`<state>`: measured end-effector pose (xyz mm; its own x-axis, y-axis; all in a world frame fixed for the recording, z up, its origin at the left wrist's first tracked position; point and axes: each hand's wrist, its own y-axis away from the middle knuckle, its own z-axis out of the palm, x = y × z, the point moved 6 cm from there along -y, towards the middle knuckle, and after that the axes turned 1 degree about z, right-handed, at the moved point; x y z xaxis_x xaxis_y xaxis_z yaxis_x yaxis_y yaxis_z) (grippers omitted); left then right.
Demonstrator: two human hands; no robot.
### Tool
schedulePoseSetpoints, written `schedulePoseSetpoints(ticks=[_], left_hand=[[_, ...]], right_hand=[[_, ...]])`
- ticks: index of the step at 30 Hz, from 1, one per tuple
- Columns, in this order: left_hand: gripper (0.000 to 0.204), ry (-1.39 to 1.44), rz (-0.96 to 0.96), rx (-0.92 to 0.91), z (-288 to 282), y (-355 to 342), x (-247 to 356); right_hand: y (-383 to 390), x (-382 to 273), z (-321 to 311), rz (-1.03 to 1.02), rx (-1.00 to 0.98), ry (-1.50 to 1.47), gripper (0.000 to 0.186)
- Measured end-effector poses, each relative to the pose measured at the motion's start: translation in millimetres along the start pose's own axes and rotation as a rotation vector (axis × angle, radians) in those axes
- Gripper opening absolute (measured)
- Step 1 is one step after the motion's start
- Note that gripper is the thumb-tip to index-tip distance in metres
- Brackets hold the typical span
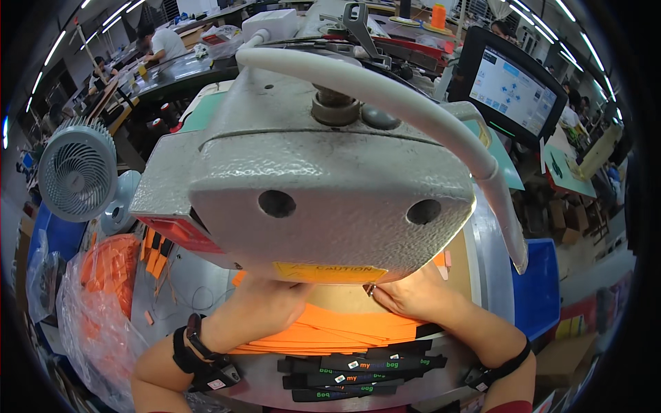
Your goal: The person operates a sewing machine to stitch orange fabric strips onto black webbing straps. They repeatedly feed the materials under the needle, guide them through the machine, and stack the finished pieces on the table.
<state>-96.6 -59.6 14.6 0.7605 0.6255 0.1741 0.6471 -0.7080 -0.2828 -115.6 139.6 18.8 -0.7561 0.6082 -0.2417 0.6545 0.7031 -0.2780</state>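
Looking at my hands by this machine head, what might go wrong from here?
The machine head hides the fingertips of your left hand, so they might stray near any moving part unseen. The orange strips lie fanned unevenly by that hand; brushing them could perhaps push some onto the black strips nearer your body.

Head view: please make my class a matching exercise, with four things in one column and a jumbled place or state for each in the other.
Things:
1. Fan
2. Screen
3. Orange strips
4. Black strips

Places or states:
A. Near the lower edge, with coloured lettering
B. Lit up, at the upper right
C. Fanned out, with no lettering showing
D. Round-fronted, at the far left

Right pairs: 1-D, 2-B, 3-C, 4-A.
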Motion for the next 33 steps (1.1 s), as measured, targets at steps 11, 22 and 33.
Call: schedulePoseSetpoints(ticks=[11,22,33], left_hand=[[0.048,0.095,-0.003,0.007,2.0,1.1,-4.1],[0.049,0.129,-0.011,-0.019,-8.2,-9.4,-0.1],[0.050,0.003,0.008,0.025,-7.6,2.3,-0.2]], right_hand=[[2.3,-1.5,4.1,0.013,-0.011,-0.029,0.029],[20.8,57.9,-73.5,0.257,0.397,-0.113,0.031],[25.2,75.4,-87.5,0.188,0.393,0.061,0.038]])
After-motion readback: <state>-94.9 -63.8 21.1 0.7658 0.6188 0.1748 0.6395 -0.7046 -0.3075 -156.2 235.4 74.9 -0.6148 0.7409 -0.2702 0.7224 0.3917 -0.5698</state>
